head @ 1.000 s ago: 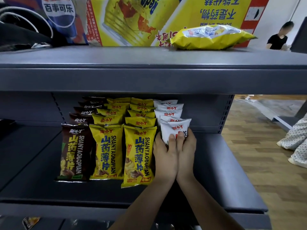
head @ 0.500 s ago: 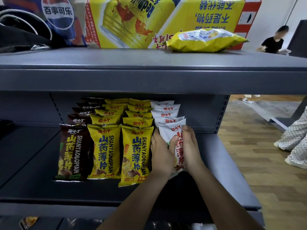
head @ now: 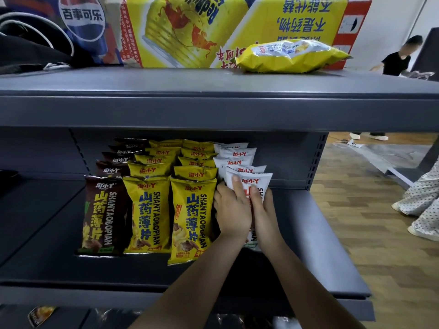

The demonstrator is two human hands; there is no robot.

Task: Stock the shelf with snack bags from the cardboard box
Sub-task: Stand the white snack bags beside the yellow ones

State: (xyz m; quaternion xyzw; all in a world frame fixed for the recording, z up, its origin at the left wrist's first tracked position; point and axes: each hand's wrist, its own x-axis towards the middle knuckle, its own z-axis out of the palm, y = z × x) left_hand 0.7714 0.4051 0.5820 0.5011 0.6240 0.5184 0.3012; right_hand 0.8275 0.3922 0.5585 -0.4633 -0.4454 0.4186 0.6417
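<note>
Seating the front white bag in the rightmost row of the shelf.

Left hand [head: 231, 210] and right hand [head: 264, 211] hold the front white snack bag [head: 257, 186] between them; left fingers lie across its face, right grip curls round its right edge. The bag stands nearly upright at the near end of the white row [head: 234, 154], just right of the yellow rows [head: 193, 210]; brown row [head: 103, 210] far left. Bags are glossy crinkled film, pillow-shaped, with crimped top seams. The grey shelf [head: 332, 245] looks like smooth painted metal. The cardboard box is not identifiable. Judged next: release, square the bag up, fetch another.
</note>
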